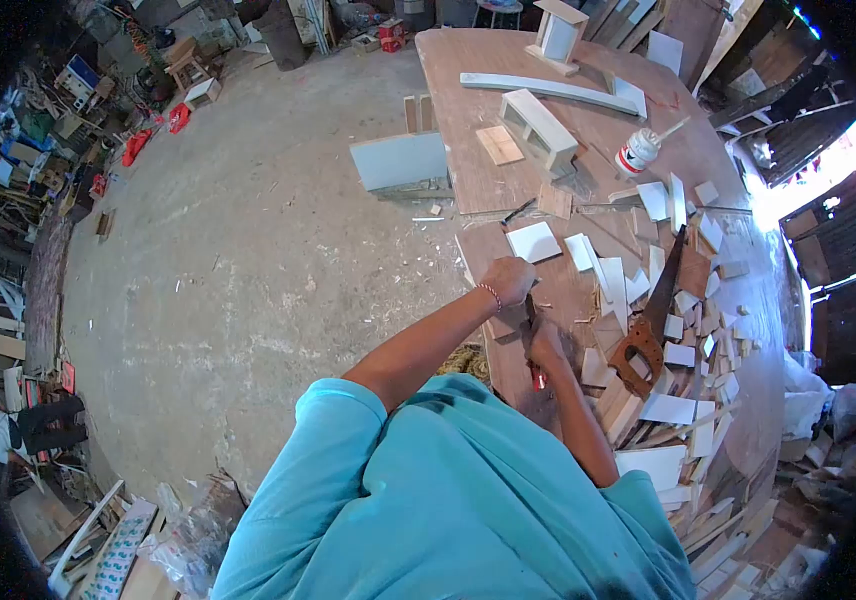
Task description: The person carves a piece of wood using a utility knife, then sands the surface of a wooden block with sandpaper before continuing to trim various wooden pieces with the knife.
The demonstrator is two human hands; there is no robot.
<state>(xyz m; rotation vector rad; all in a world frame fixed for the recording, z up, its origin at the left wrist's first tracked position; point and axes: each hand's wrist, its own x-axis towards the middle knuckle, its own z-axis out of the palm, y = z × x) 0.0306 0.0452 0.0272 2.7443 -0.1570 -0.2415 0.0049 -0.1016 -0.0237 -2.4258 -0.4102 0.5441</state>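
My left hand (510, 280), with a beaded band at the wrist, is closed near the table's left edge. Just below it, my right hand (548, 345) is wrapped round a dark, narrow tool (531, 308) with a red end (539, 380). The tool runs up toward my left fist; I cannot tell what that fist grips. Beyond the left hand lies a white-faced board piece (534, 242) with a rounded corner. Wood shavings are scattered right of the hands. A handsaw (645, 345) with a wooden handle rests on offcuts to the right.
On the wooden table (438, 50) stand a white glue bottle (638, 152) with a brush, a small box-like wooden piece (540, 128) and a long white strip (548, 88). Many offcuts (680, 355) cover the right side. A white panel (398, 162) leans by the left edge. A person (33, 425) is far left.
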